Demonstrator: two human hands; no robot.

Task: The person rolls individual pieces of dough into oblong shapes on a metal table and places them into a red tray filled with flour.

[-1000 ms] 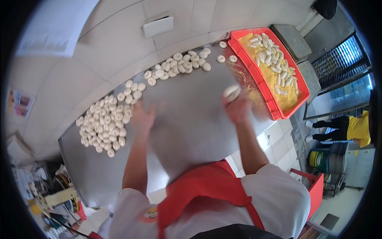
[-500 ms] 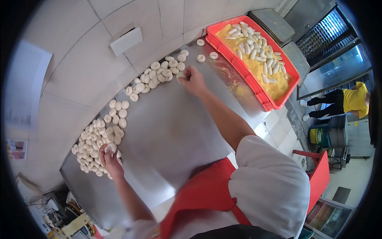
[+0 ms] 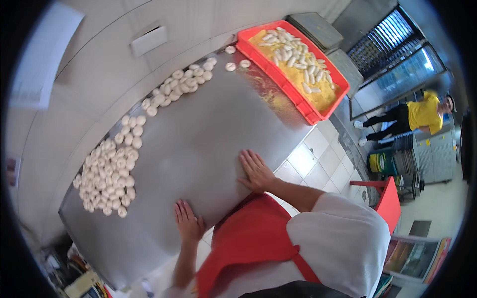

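My left hand [image 3: 187, 221] lies flat and empty on the near edge of a steel table [image 3: 198, 134], fingers spread. My right hand [image 3: 255, 169] also rests palm down on the table's near edge, holding nothing. A big heap of small white dough pieces [image 3: 107, 174] lies at the table's left end, well away from both hands. A second band of dough pieces [image 3: 179, 85] runs along the far side by the wall. An orange tray [image 3: 258, 48] at the table's right end holds several oblong dough pieces on yellow flour.
A scale [image 3: 318, 30] stands behind the tray. White tiled floor [image 3: 323, 154] lies to the right of the table. A person in a yellow top [image 3: 420, 115] stands far right near metal racks. A red stool [image 3: 385, 198] is by my right side.
Both hands have drawn back from the dough piles to the table's near edge and now lie flat. The view has shifted slightly.
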